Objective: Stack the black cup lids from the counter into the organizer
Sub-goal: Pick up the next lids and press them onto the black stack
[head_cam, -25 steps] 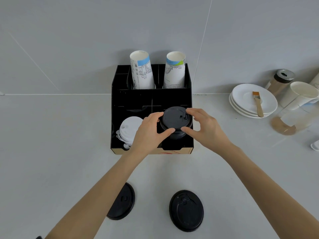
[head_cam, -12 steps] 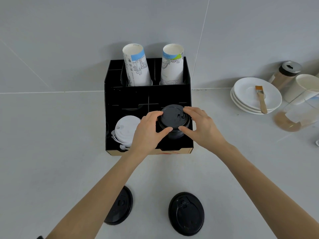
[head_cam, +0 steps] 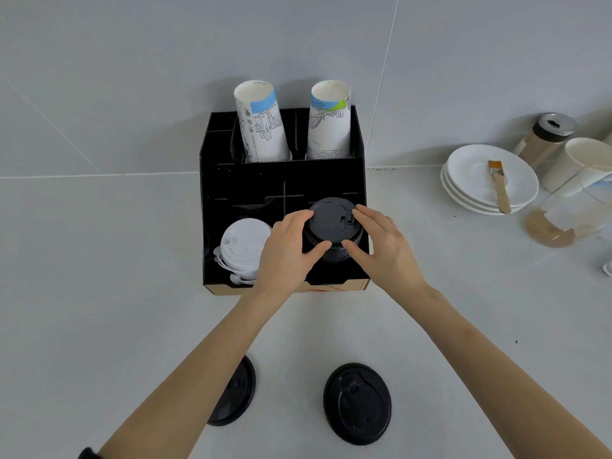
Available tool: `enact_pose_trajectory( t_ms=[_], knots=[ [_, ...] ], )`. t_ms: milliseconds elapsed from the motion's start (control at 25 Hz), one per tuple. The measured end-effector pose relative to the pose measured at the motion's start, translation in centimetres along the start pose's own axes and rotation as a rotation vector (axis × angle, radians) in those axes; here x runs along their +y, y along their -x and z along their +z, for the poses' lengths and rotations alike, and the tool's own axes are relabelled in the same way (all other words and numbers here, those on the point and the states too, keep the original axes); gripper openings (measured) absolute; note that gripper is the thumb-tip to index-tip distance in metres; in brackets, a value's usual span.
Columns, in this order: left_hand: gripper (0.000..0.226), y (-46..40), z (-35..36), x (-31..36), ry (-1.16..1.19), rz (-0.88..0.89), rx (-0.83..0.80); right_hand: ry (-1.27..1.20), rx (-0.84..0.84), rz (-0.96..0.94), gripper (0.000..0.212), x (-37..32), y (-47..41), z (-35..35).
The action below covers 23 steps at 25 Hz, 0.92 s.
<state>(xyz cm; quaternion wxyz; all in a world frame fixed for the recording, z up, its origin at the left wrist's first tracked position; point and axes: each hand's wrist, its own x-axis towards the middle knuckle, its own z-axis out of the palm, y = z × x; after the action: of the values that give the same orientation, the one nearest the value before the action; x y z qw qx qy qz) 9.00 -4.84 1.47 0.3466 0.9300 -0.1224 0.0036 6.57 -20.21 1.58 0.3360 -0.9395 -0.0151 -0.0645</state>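
A stack of black cup lids (head_cam: 332, 228) stands in the front right compartment of the black organizer (head_cam: 231, 190). My left hand (head_cam: 286, 251) grips the stack's left side, thumb at the front and fingers on the top lid's rim. My right hand (head_cam: 381, 248) holds the right side the same way. Two more black lids lie on the counter near me: one (head_cam: 357, 402) in full view, the other (head_cam: 236, 392) half hidden under my left forearm.
White lids (head_cam: 243, 245) fill the front left compartment. Two stacks of paper cups (head_cam: 261, 124) (head_cam: 329, 122) stand in the back slots. At the right are stacked white plates (head_cam: 473, 183) with a brush (head_cam: 498, 185), a shaker jar (head_cam: 543, 135), a white mug (head_cam: 579, 164) and a clear pitcher (head_cam: 573, 210).
Both hands stay on the stack of black lids in the organizer, with the fingers closing slightly lower around it. The view has shifted a little; the lids on the counter have not moved.
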Motion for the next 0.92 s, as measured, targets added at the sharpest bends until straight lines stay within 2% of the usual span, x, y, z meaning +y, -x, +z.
enact_pose_trajectory(
  t_ms=[120,920],
  knots=[
    [0.052,0.2,0.1,0.3,-0.023,0.007,-0.002,-0.008,0.036,0.024,0.05,-0.1,0.4,0.1],
    [0.053,-0.2,-0.2,0.5,-0.016,-0.017,-0.041,-0.004,-0.033,0.067,0.048,-0.4,-0.1,-0.8]
  ],
)
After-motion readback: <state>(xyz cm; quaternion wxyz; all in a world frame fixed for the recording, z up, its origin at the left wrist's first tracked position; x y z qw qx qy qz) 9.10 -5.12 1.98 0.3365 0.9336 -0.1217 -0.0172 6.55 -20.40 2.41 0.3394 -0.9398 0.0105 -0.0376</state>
